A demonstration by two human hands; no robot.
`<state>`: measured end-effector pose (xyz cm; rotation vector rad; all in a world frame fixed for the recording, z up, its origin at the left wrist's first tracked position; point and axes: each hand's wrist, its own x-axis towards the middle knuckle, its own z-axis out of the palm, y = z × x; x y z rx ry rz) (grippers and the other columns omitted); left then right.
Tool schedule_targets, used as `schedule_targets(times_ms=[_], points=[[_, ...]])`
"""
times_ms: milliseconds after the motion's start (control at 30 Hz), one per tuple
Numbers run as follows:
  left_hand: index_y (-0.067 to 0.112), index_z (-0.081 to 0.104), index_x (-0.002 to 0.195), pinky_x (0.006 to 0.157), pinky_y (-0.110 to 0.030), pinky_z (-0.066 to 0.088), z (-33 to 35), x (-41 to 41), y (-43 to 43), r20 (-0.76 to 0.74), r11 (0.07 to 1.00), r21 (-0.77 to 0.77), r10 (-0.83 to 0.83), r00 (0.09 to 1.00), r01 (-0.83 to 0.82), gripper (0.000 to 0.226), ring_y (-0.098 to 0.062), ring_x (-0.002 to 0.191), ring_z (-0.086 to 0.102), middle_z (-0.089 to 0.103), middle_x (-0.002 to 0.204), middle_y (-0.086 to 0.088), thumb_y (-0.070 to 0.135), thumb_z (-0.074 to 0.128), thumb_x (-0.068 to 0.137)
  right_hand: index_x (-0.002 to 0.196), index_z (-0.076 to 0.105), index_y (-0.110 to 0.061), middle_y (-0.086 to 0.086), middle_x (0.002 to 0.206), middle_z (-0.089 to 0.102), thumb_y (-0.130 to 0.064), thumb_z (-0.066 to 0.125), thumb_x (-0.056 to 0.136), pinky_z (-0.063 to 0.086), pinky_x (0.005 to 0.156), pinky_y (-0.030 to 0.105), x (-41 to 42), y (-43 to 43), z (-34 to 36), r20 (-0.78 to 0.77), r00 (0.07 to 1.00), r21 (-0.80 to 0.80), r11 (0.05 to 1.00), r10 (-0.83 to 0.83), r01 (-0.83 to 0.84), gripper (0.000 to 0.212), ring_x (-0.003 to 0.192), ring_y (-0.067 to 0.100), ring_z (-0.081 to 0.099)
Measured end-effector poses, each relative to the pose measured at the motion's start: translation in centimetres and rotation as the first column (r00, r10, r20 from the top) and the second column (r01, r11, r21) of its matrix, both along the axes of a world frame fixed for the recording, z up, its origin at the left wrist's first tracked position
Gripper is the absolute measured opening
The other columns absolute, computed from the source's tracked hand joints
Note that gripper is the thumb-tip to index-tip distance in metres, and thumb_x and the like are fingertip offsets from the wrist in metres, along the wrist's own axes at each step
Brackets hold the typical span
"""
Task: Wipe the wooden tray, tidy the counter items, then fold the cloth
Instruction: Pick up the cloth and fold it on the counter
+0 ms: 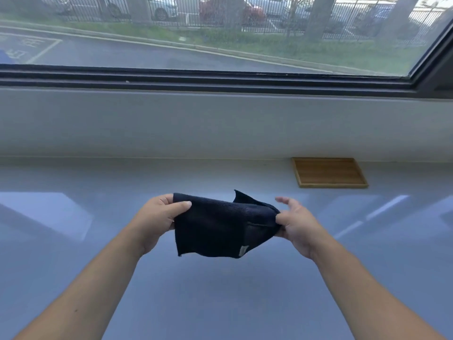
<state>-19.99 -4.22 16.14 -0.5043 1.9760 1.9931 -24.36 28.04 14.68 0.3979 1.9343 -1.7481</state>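
Observation:
A dark navy cloth [218, 227] hangs in the air above the counter, doubled over, with a small pale label near its lower right corner. My left hand [159, 214] pinches its upper left corner between thumb and fingers. My right hand [296, 224] grips the bunched right edge with thumb and lower fingers, the index finger stretched out free. A flat wooden tray [328, 172] lies on the counter at the back right, against the wall and apart from both hands. Nothing rests on the tray.
The glossy pale counter [220, 303] reflects the window. A low white wall [196, 123] rises behind it, topped by a dark window frame [196, 79] with a street and parked cars outside.

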Motion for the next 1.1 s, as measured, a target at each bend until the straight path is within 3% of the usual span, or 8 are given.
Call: schedule_targets(times_ms=[200,367,467,600,733,833,1000,1100], points=[[0.050,0.045,0.136,0.072,-0.028,0.048,-1.1,0.2,-0.7,-0.037,0.900,-0.437,-0.012,0.999,-0.006,0.059,-0.014,0.074,0.067,0.071,0.084,-0.015,0.022,0.078,0.095,0.146,0.051,-0.045,0.011,0.092,0.078,0.006,0.038,0.097,0.055,0.087,0.057,-0.9,1.6,1.0,-0.247,0.911,0.360,0.904,0.330,-0.230,0.072,0.083,0.034,0.070],[0.041,0.074,0.088,0.063,-0.023,0.044,-1.1,0.0,-1.2,0.015,0.659,-0.735,-0.221,0.975,0.160,0.011,-0.003,0.081,0.067,0.074,0.084,0.017,0.033,0.075,0.095,0.112,0.072,-0.041,-0.012,0.087,0.068,-0.008,0.041,0.093,0.047,0.065,0.028,-1.2,1.3,1.6,0.022,0.690,0.772,0.426,0.724,-0.472,0.049,0.087,0.019,0.063],[0.044,0.067,0.082,0.064,-0.027,0.041,-0.6,-0.2,-1.3,0.015,0.505,-0.847,-0.285,0.958,0.163,0.014,-0.008,0.087,0.062,0.065,0.091,0.019,0.045,0.071,0.096,0.105,0.069,-0.031,-0.015,0.087,0.060,-0.022,0.050,0.096,0.037,0.056,0.023,-1.2,1.1,1.2,0.052,0.666,0.844,0.324,0.744,-0.428,0.023,0.087,0.017,0.058],[0.031,0.058,0.072,0.061,-0.032,0.043,0.0,0.0,-0.5,-0.011,0.444,-0.889,-0.263,0.965,0.111,0.026,-0.015,0.080,0.059,0.062,0.082,0.013,0.050,0.064,0.090,0.073,0.058,-0.022,-0.006,0.085,0.062,-0.039,0.059,0.085,0.037,0.057,0.029,-0.7,0.4,0.7,-0.084,0.828,0.733,0.597,0.555,-0.325,0.021,0.073,0.018,0.055],[0.019,0.052,0.068,0.049,-0.028,0.045,1.1,0.0,3.8,-0.017,0.690,-0.718,-0.146,0.989,0.090,0.028,-0.015,0.055,0.064,0.063,0.055,0.007,0.042,0.062,0.081,0.077,0.053,-0.017,0.008,0.079,0.062,-0.038,0.050,0.088,0.059,0.080,0.053,1.3,-3.8,0.8,-0.118,0.949,0.316,0.917,0.294,-0.245,0.023,0.078,0.028,0.063],[0.015,0.057,0.075,0.066,-0.033,0.063,1.2,-0.2,6.9,0.028,0.936,-0.343,-0.071,0.997,0.076,0.025,-0.024,0.067,0.079,0.076,0.066,-0.004,0.032,0.070,0.089,0.103,0.061,-0.004,0.015,0.106,0.076,-0.038,0.049,0.105,0.056,0.100,0.058,2.6,-6.4,0.6,-0.056,0.961,-0.006,0.962,0.271,-0.272,0.036,0.105,0.031,0.074],[0.008,0.075,0.103,0.075,-0.029,0.064,1.0,-0.4,7.7,0.060,0.987,0.130,-0.101,0.993,0.093,0.035,-0.024,0.092,0.081,0.083,0.099,-0.011,0.039,0.058,0.107,0.135,0.053,-0.007,0.020,0.132,0.071,-0.037,0.074,0.092,0.057,0.102,0.052,3.3,-7.3,1.5,0.002,0.978,-0.320,0.926,0.210,-0.198,0.056,0.117,0.033,0.072],[0.020,0.078,0.104,0.071,-0.028,0.059,0.4,0.2,6.0,-0.011,0.998,0.048,0.048,0.999,-0.047,0.041,-0.013,0.084,0.076,0.081,0.105,-0.004,0.057,0.063,0.095,0.134,0.054,-0.006,0.026,0.136,0.066,-0.007,0.067,0.097,0.057,0.098,0.057,3.0,-7.0,1.3,0.051,0.992,-0.300,0.949,0.118,-0.097,0.039,0.119,0.041,0.069]])
